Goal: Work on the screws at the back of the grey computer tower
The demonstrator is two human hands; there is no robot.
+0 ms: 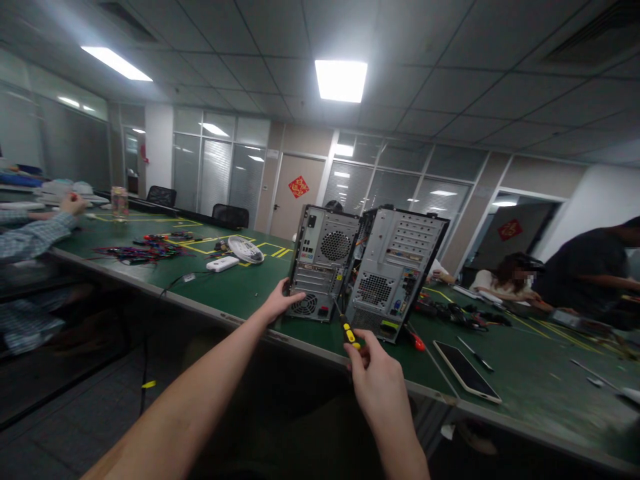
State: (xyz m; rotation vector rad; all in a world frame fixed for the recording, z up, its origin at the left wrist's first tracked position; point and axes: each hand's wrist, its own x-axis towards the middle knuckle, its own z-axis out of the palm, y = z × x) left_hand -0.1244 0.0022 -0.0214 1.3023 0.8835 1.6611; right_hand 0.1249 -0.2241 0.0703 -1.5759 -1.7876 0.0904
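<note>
Two computer cases stand upright at the table's near edge, their back panels facing me. My left hand (281, 301) grips the lower left side of the left computer case (320, 267), thumb lying across its back panel and the other fingers mostly hidden. In my right hand (377, 363) is a screwdriver (349, 331) with a yellow and black handle, held by its end. Its shaft points up toward the lower right edge of the left case; whether the tip touches is too small to tell. The right computer case (395, 267) leans slightly right, close beside the screwdriver.
A phone (467, 371), a pen-like tool (475, 353) and a red-ended tool (418, 342) lie right on the green table (240, 288). Leftward are bundled wires (143, 250), a white power strip (223, 264) and a white oval grille (246, 249). Other people sit or lean at both sides.
</note>
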